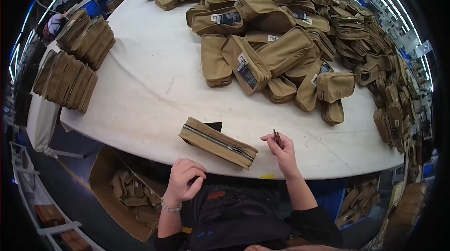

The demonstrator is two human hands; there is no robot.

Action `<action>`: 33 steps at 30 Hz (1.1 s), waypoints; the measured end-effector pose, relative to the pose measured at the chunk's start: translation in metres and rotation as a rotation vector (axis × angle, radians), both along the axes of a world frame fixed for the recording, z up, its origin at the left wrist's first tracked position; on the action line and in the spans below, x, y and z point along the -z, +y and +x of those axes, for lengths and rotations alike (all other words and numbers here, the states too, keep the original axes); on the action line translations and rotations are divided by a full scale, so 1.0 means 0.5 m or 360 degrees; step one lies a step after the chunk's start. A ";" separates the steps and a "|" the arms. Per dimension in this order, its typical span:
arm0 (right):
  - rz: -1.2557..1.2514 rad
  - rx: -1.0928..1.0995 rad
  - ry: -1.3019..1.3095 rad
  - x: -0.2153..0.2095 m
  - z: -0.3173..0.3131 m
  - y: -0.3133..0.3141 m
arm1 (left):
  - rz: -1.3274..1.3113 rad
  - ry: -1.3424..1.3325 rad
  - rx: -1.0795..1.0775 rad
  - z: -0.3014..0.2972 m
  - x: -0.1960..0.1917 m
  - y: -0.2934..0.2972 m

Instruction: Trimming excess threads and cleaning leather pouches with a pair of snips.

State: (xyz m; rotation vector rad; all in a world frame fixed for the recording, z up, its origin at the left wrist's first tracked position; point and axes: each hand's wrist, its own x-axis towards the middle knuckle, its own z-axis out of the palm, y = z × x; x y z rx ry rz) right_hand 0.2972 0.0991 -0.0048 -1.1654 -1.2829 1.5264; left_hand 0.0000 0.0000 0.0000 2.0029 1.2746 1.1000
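White table (pixel 154 87) carries a zippered tan pouch (pixel 218 142) at lower centre; the right hand (pixel 281 150) pinches a small dark tool (pixel 277 137), the left hand (pixel 183 180) curls closed, empty.

The scene is viewed from head height, looking steeply down at the white tabletop (pixel 154 87) (near edge closest, far edge curved by fisheye).
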 end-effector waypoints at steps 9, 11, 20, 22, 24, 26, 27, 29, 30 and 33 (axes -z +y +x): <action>0.0195 -0.0062 0.0002 -0.001 -0.005 -0.002 | -0.0041 0.0547 -0.0918 0.013 0.048 0.007; 0.0202 -0.0191 -0.0008 -0.017 -0.013 -0.003 | -0.0036 0.0671 -0.0920 0.018 0.060 -0.002; 0.0360 -0.0406 -0.0350 -0.051 -0.056 0.007 | -0.0240 0.0826 -0.0491 0.075 0.099 -0.048; 0.0331 -0.0416 -0.0338 -0.048 -0.056 0.010 | -0.0209 0.0694 -0.0129 0.094 0.091 -0.054; 0.0305 -0.0422 -0.0324 -0.040 -0.053 0.012 | -0.0185 0.0400 0.0303 0.121 0.089 -0.061; 0.0303 -0.0418 -0.0312 -0.032 -0.051 0.012 | -0.0278 -0.0092 0.0736 0.151 0.088 -0.072; 0.0304 -0.0412 -0.0312 -0.032 -0.050 0.011 | -0.0333 -0.0171 0.0809 0.162 0.090 -0.084; 0.0317 -0.0412 -0.0247 -0.032 -0.053 0.012 | -0.0310 -0.0235 0.0826 0.172 0.093 -0.091; 0.0317 -0.0400 -0.0251 -0.031 -0.051 0.012 | -0.0261 -0.0297 0.0724 0.172 0.092 -0.087; 0.0322 -0.0387 -0.0230 -0.022 -0.047 0.016 | -0.0046 -0.0371 0.0438 0.156 0.088 -0.068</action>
